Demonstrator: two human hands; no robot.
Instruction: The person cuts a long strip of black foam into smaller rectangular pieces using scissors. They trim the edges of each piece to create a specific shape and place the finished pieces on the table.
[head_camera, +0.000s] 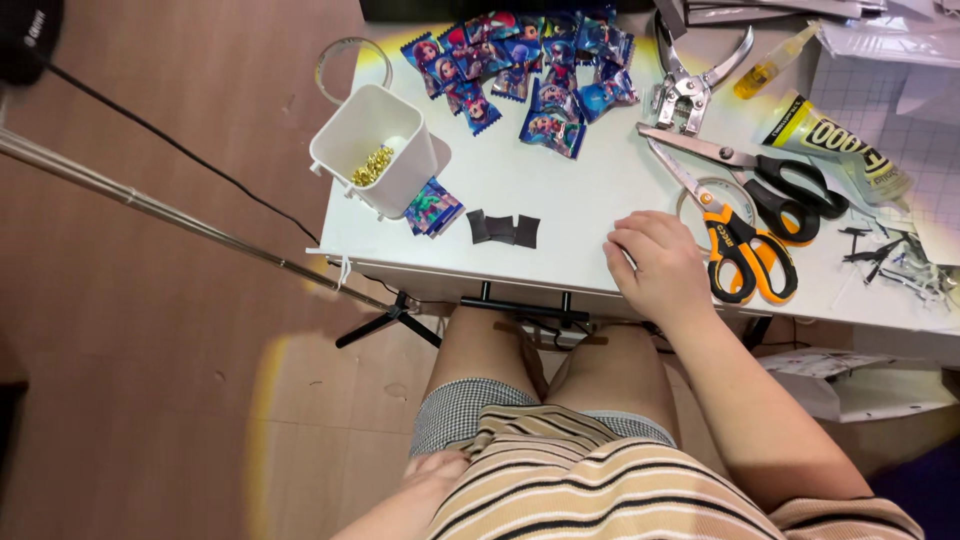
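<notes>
from the head view i saw the right hand (660, 268) resting palm-down on the white tabletop (560, 190), its fingers (625, 245) curled loosely and gripping nothing. the orange-handled scissors (735, 245) lay just beside it on the thumb side, handles toward the near edge and blades pointing away and slightly left, so their long axis ran roughly along the hand. three small black squares (503, 229) sat to the other side of the fingers, a little apart. the left hand (435, 470) rested on the thigh, well away from the tabletop, fingers relaxed and empty; the right was clearly nearer to both.
</notes>
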